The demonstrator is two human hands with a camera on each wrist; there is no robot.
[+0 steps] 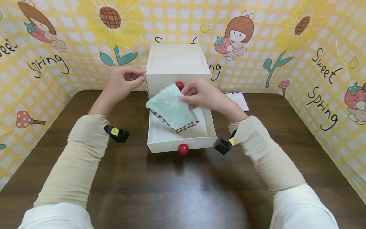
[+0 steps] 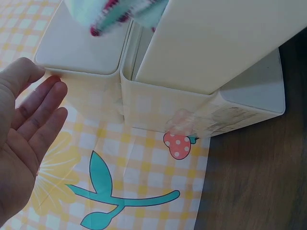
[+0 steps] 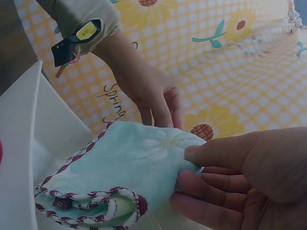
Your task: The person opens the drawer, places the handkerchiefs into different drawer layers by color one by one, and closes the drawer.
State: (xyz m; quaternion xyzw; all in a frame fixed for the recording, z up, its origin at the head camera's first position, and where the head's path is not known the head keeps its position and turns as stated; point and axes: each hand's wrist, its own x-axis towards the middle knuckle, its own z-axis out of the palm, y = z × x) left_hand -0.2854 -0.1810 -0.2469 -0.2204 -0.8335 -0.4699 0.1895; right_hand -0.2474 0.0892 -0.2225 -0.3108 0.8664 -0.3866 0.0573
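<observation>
A folded mint-green hand towel [image 1: 171, 109] with a pale flower and a dark-red-and-white edge hangs tilted over the pulled-out lower drawer [image 1: 163, 146] of a white drawer box [image 1: 178, 58]. My right hand [image 1: 201, 95] pinches the towel's right side between thumb and fingers, as the right wrist view also shows; its layered edge [image 3: 91, 201] faces the drawer front. My left hand [image 1: 121, 82] is at the box's upper left front corner. In the left wrist view the left thumb and fingertips [image 2: 57, 88] meet that corner, the fingers loosely extended.
Red round knobs sit on the upper drawer [image 1: 179, 85] and the lower one [image 1: 183, 149]. Behind my right forearm another white cloth [image 1: 240, 101] with a checked edge lies on the brown table [image 1: 128, 178]. A yellow checked curtain [image 1: 85, 76] stands close behind the box.
</observation>
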